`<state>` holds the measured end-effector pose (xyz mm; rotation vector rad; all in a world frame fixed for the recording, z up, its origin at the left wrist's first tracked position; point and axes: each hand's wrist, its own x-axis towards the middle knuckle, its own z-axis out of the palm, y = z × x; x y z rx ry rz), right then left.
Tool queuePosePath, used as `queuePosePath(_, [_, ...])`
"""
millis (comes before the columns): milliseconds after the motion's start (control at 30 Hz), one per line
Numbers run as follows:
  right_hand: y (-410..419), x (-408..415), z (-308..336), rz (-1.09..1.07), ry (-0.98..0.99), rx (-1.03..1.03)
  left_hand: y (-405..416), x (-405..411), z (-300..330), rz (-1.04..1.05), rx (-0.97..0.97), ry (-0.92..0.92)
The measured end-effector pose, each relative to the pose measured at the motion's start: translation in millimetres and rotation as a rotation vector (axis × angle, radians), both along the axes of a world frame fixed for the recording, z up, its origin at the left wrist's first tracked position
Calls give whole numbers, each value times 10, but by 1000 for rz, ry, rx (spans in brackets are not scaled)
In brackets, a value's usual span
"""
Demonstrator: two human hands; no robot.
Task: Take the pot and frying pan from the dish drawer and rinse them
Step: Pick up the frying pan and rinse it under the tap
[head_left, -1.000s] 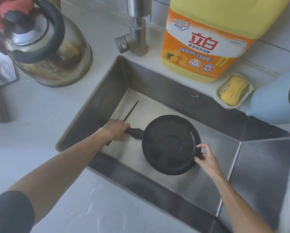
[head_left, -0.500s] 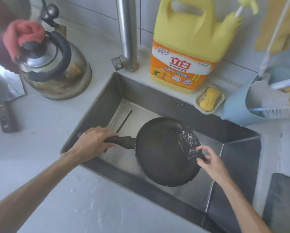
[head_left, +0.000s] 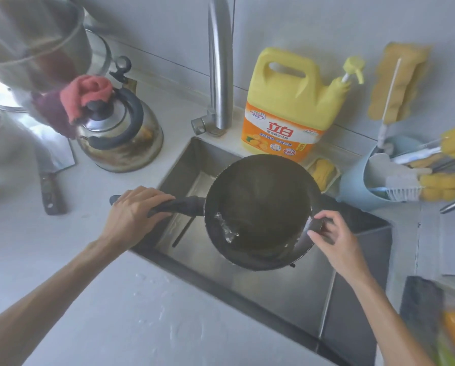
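A black frying pan (head_left: 260,204) is held above the steel sink (head_left: 287,291), tilted, with a little water pooled at its lower left inside. My left hand (head_left: 136,210) grips its dark handle from above. My right hand (head_left: 332,236) pinches the small grip on the pan's right rim. A large steel pot (head_left: 33,40) stands at the upper left on the counter, blurred and partly cut off by the frame.
A steel kettle (head_left: 120,133) with a red cloth on its lid stands left of the tap (head_left: 219,62). A yellow detergent jug (head_left: 292,107), a soap dish (head_left: 322,171) and a blue brush holder (head_left: 363,186) line the sink's back. A cleaver (head_left: 49,175) lies on the left counter.
The pan has risen from the sink floor and tilted. Water inside has run from the right side to the lower left. Both hands kept their hold on it.
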<state>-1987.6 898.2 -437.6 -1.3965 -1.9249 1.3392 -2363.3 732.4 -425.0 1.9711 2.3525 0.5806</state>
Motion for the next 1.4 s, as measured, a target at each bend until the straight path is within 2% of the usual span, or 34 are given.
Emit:
queuePosePath(133, [19,25,141,17,-54,146,29,-25,114,-37,90,20])
queuePosePath(333, [-30,124,286,155,-200,520,145,-32,308,-5,275,43])
queuePosePath(700, [-26,378,678,-116,-159,950,275,272,637,-44,561,178])
queuePosePath(800, [-38,478,773,-98,-156,1089,310,300,763,-59,593,200])
queuePosePath(867, [-65,551,842,-60,-162,1113,330,318,831,-85,562,206])
queuePosePath(933, [-99,629,873,-42,-182,1054,330,364,884,-121,498,186])
queuePosePath(1000, [-155,682,928,-24,-182,888,296,403,949,-163,434,167])
queuePosePath(1133, [-311,818,1211,-35,-53,329,228,464,1066,-237,313,128])
queuePosePath(1200, [-472,959,1289,-103,-33,158,273,500,1124,-317,224,92])
queuePosePath(1300, [-796,1217,1306,-154,-45,2,375,531,1111,-418,61,20])
queuePosePath(1400, [-1214,1581,1382,-257,-91,-37,575,754,1092,-548,-29,-47])
